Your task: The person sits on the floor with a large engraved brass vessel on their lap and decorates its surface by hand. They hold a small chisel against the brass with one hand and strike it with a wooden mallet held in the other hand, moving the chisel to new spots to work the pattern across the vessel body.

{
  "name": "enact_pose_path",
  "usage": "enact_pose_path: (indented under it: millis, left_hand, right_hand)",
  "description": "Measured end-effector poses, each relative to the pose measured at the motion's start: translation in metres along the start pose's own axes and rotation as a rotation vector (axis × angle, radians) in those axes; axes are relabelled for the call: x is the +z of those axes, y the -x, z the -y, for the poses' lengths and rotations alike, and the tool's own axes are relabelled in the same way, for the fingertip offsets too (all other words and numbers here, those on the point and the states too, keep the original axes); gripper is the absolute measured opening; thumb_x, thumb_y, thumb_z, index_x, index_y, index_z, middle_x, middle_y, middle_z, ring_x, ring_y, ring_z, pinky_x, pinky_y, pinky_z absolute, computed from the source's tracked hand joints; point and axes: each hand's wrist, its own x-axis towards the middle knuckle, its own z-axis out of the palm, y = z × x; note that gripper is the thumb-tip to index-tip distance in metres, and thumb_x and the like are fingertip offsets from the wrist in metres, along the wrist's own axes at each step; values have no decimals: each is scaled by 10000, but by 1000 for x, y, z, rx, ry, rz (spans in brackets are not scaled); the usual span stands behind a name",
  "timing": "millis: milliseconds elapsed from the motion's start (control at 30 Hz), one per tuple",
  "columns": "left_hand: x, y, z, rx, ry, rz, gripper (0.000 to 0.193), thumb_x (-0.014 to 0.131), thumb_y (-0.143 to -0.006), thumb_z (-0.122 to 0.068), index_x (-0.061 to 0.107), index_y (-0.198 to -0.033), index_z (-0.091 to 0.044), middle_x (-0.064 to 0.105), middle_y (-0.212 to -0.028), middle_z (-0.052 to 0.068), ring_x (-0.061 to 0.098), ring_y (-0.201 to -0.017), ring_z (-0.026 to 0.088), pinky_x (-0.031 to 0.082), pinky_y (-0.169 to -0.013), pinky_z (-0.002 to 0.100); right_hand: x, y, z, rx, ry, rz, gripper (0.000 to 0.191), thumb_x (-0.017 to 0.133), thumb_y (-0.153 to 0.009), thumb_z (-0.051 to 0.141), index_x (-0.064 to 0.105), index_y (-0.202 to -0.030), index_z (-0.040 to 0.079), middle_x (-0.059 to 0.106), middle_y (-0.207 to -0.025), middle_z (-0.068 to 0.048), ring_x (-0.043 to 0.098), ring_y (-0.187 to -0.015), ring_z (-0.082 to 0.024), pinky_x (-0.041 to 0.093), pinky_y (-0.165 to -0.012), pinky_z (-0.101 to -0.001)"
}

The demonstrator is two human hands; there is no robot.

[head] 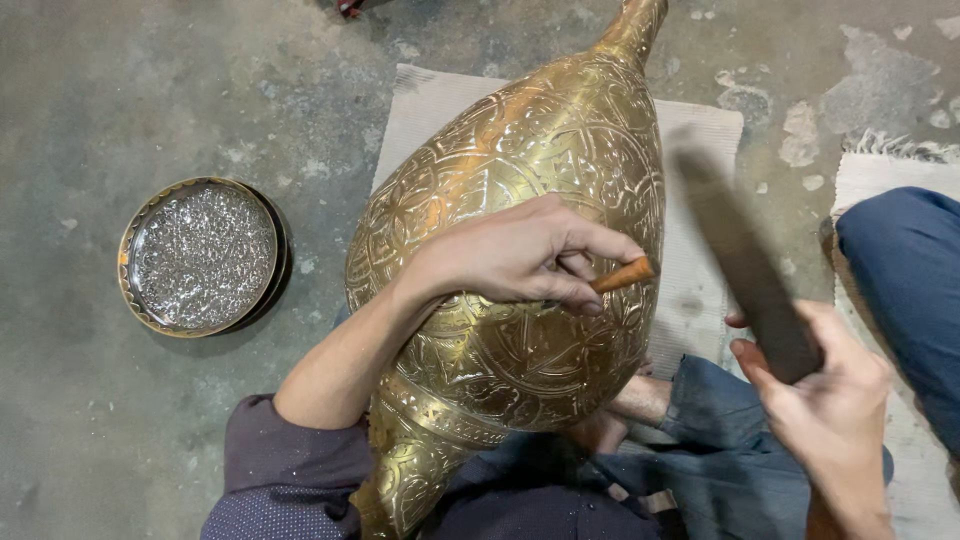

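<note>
A large engraved brass vase [520, 180] lies on its side across my lap, its narrow neck pointing away from me. My left hand [510, 255] rests on the vase's belly and pinches a short copper-coloured chisel [622, 275] against the metal. Off to the right, my right hand [825, 395] grips a dark flat hammer bar [740, 260], raised and blurred above the chisel, apart from it.
A round engraved metal tray [200, 255] sits on the concrete floor at the left. A pale woven mat [700, 140] lies under the vase. My blue-trousered knee [900, 270] is at the right edge, over another fringed mat [880, 165].
</note>
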Motion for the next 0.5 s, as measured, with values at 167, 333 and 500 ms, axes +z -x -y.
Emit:
enact_pose_path:
  millis: [167, 333, 500]
  left_hand:
    - [3, -3, 5, 81, 24, -17, 504, 750, -891, -194, 620, -1377, -200, 811, -750, -10, 692, -544, 21, 474, -538, 242]
    - [2, -6, 8, 89, 35, 36, 472, 745, -914, -202, 626, -1370, -222, 803, -755, -23, 659, -537, 33, 437, -501, 248]
    - [1, -6, 5, 60, 34, 72, 489, 770, -881, -207, 645, -1354, -220, 807, -742, -28, 640, -495, 36, 414, -495, 261]
  right_hand:
    - [3, 4, 1, 179, 50, 8, 337, 790, -841, -46, 653, -1142, 15, 723, -894, -102, 725, -844, -177, 551, -753, -307]
    - [6, 12, -6, 93, -220, -93, 354, 734, -842, -94, 620, -1164, 2, 731, -1048, -71, 697, -965, -158, 546, -855, -274]
    - [12, 17, -7, 244, 347, 55, 404, 847, -810, -50, 695, -1182, -8, 731, -856, -163, 716, -792, -213, 532, -726, -319]
